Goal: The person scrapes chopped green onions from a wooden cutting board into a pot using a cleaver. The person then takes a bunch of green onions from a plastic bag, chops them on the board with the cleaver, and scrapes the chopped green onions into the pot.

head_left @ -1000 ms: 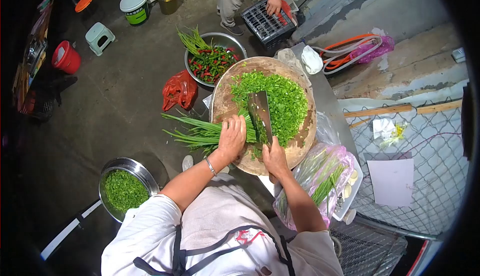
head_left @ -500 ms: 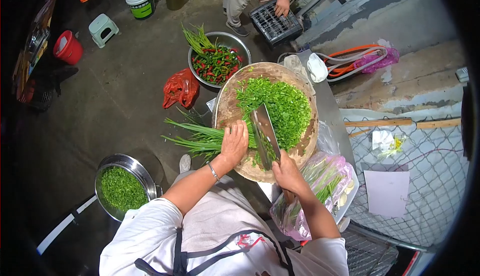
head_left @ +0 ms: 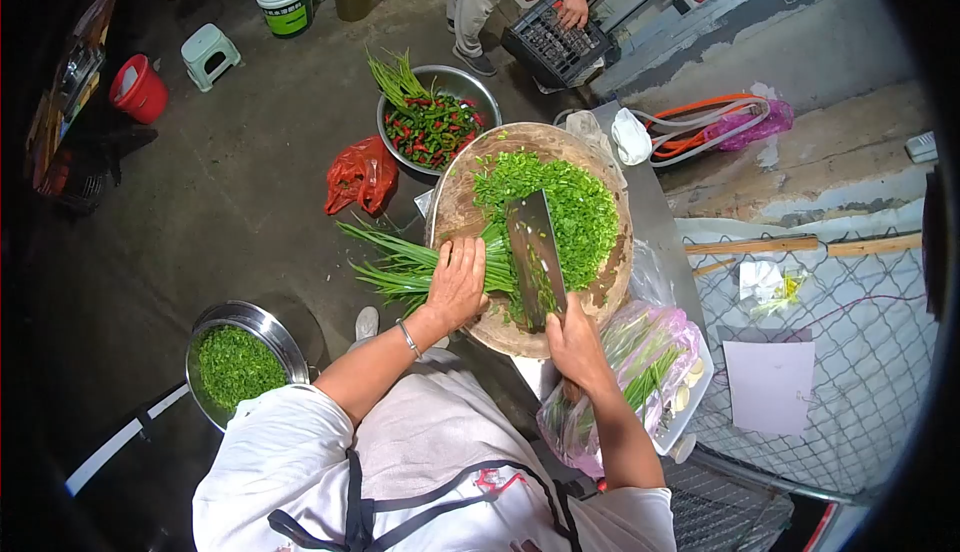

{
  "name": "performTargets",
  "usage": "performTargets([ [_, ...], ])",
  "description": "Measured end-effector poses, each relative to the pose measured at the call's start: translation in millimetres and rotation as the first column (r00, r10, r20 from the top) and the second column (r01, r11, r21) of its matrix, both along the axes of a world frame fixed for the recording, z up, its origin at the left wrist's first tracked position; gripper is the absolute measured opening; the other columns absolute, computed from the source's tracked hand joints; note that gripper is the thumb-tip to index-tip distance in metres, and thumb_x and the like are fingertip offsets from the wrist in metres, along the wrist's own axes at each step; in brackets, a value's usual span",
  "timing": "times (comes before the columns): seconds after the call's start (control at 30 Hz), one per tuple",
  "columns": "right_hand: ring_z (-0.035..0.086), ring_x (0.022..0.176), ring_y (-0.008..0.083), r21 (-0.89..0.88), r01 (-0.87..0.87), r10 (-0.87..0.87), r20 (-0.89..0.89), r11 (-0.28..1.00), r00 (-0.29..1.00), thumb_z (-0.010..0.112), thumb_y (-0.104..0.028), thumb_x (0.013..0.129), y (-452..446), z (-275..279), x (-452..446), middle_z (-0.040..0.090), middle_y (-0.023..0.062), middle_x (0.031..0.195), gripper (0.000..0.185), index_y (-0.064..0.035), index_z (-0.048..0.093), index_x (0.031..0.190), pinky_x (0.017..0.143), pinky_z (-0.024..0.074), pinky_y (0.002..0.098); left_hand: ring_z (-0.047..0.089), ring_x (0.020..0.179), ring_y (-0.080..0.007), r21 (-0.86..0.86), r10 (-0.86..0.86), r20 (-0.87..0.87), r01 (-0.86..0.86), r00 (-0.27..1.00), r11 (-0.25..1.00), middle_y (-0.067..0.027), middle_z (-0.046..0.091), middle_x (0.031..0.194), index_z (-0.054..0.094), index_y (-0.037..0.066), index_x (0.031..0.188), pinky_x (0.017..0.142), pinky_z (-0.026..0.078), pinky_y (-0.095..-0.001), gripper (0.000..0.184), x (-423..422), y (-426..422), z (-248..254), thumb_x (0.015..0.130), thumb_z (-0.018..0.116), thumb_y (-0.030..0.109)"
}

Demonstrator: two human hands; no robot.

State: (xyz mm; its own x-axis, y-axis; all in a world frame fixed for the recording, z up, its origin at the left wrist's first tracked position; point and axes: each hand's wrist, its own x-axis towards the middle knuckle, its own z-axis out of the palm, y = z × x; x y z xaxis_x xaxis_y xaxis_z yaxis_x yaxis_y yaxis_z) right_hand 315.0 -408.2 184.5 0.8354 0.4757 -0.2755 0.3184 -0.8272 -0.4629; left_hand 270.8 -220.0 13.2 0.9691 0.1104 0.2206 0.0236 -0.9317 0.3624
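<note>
On a round wooden chopping board lies a heap of chopped scallions. My left hand presses down around a bunch of long scallions, whose green ends hang over the board's left side. The handle of a broad cleaver is in my right hand. Its blade stands between the bunch and the chopped heap, tilted so that a broad face shows, with green bits stuck to it. The cutting edge's contact with the scallions is hard to make out.
Beyond the board is a metal basin of chilies, near a red bag. A metal pot of chopped greens stands lower left. Bagged scallions lie right. Another person's hand touches a black crate.
The cleaver's blade has turned to show more of its face. My left hand has shifted slightly up and left, and the scallion ends have moved right. The other person's crate has tilted.
</note>
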Motion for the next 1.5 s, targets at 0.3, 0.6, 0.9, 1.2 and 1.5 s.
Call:
performTargets([
  [0.3,0.064,0.086,0.0558,-0.113,-0.077,0.069,-0.075,0.991,0.995,0.056,-0.013,0.097,0,-51,10,0.065,0.0370,0.084,0.031,0.0068,0.046,0.119,0.076,0.0492,0.0607,0.046,0.134,-0.0387,0.087,0.035,0.035,-0.038,0.999,0.995,-0.0283,0.050,0.141,0.045,-0.013,0.143,0.117,0.031,-0.0527,0.059,1,-13,-18,0.091,0.050,0.016],
  [0.6,0.065,0.086,0.0551,0.158,0.011,-0.023,0.075,0.987,0.997,0.055,-0.019,0.099,1,-85,12,0.068,0.0327,0.088,0.034,0.0064,0.048,0.120,0.077,0.0495,0.0594,0.044,0.136,-0.0416,-0.118,0.053,0.070,-0.045,0.996,0.992,-0.0292,0.045,0.146,0.038,-0.013,0.146,0.117,0.033,-0.0503,0.091,-3,-4,-6,0.073,0.077,0.024],
  [0.9,0.063,0.088,0.0580,-0.116,-0.103,0.091,-0.106,0.988,0.990,0.055,-0.016,0.098,-11,-17,-11,0.065,0.0378,0.088,0.032,0.0066,0.045,0.119,0.080,0.0480,0.0615,0.043,0.136,-0.0396,0.047,0.116,0.056,-0.119,0.992,0.992,-0.0273,0.047,0.143,0.038,-0.014,0.147,0.117,0.032,-0.0480,0.088,5,-15,-29,0.077,0.075,0.026],
  [1.2,0.065,0.077,0.0552,0.009,-0.013,0.012,0.043,1.000,0.999,0.058,-0.020,0.098,3,-101,4,0.066,0.0332,0.078,0.034,0.0046,0.047,0.119,0.069,0.0493,0.0626,0.044,0.134,-0.0385,-0.025,-0.017,-0.042,0.016,0.999,1.000,-0.0251,0.046,0.142,0.037,-0.012,0.148,0.116,0.032,-0.0481,0.107,-5,1,-1,0.069,0.083,0.044],
  [1.5,0.064,0.082,0.0552,-0.029,-0.045,0.046,0.029,0.999,0.999,0.057,-0.018,0.098,-11,-53,42,0.067,0.0334,0.083,0.029,0.0026,0.047,0.117,0.074,0.0497,0.0611,0.046,0.131,-0.0410,-0.048,0.026,-0.025,-0.028,0.999,0.998,-0.0268,0.047,0.140,0.035,-0.013,0.148,0.113,0.036,-0.0493,0.105,42,-22,-11,0.070,0.086,0.036],
])
